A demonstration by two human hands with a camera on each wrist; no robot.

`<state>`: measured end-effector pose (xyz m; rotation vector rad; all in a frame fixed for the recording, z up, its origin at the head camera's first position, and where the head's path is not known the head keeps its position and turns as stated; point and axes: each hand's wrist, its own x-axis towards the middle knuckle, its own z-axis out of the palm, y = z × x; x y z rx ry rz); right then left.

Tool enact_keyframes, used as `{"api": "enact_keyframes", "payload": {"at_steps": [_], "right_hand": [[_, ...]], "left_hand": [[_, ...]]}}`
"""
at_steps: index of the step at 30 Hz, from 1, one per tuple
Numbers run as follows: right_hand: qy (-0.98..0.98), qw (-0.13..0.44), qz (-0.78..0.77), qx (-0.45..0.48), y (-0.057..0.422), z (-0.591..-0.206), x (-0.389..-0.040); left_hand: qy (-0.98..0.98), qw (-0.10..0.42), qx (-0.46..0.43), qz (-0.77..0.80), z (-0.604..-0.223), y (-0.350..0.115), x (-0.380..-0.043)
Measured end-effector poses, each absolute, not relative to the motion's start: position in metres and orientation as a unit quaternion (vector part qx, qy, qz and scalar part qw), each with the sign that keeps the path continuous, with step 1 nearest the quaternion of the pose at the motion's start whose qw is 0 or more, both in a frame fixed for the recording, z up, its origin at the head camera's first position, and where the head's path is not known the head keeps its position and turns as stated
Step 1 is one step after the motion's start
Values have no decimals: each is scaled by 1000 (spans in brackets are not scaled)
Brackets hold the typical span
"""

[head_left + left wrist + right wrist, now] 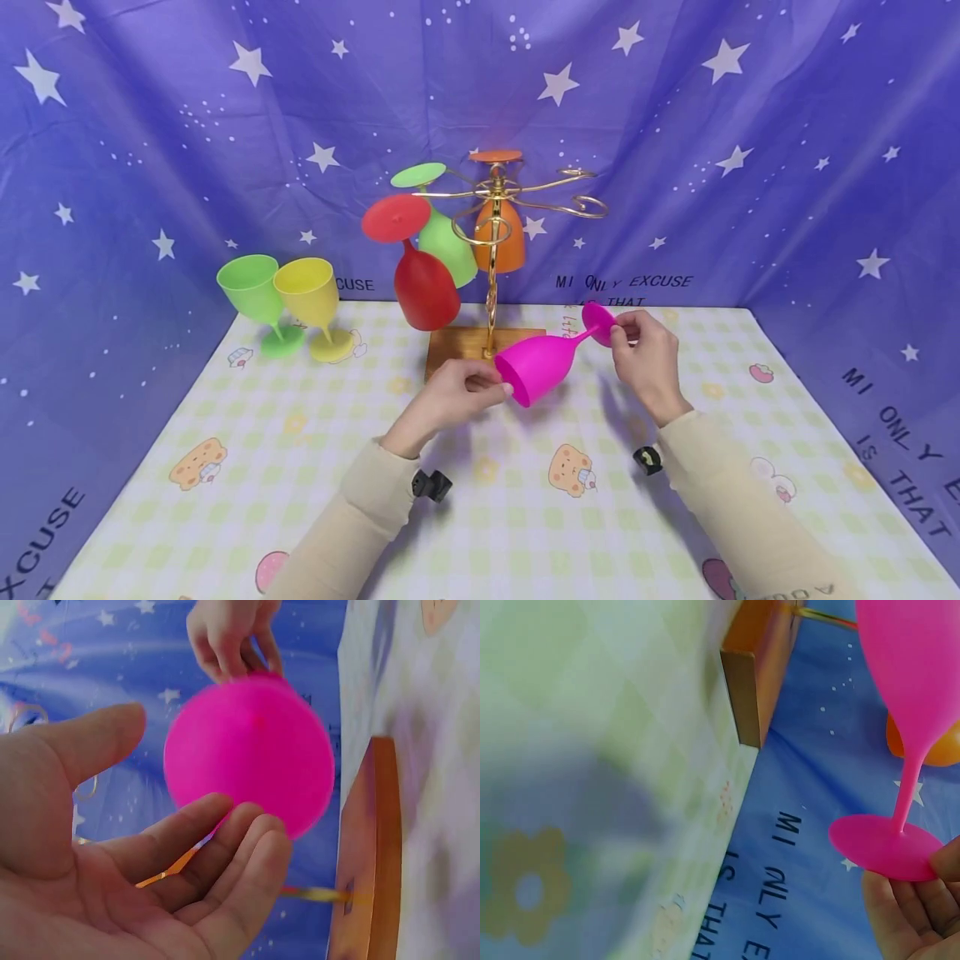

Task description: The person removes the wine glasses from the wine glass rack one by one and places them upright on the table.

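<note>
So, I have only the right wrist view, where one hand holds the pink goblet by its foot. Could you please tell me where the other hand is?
Observer: The left hand is at the rim of the pink goblet; I cannot tell if it touches.
Operator: Besides the orange goblet, what hangs on the gold rack?
Observer: A red goblet and a green goblet, both upside down.
Operator: And does any goblet stand on the table?
Observer: Yes, another green goblet and a yellow goblet, both upright.

Fabric backdrop (420, 100) and worktop (510, 533)
Backdrop: blue-purple, white stars, dark lettering; spans rear and both sides. Worktop: pale green-and-white check.
</note>
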<state>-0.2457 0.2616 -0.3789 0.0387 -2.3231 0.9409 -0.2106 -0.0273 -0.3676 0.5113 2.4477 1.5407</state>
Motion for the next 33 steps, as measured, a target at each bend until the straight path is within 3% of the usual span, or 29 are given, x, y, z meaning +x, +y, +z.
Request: {"api": "enact_keyframes", "payload": {"at_steps": [6,21,33], "right_hand": [[-877,296,378,1,255,-388,-238],[-866,255,428,-38,238,-398,-222],[-829,137,540,-53,228,-412,-213]], "left_hand": [[822,91,163,538,-370,-16,-202],[806,-17,148,573,-370,-6,-196],[800,-78,148,577,-364,-6,-189]]}}
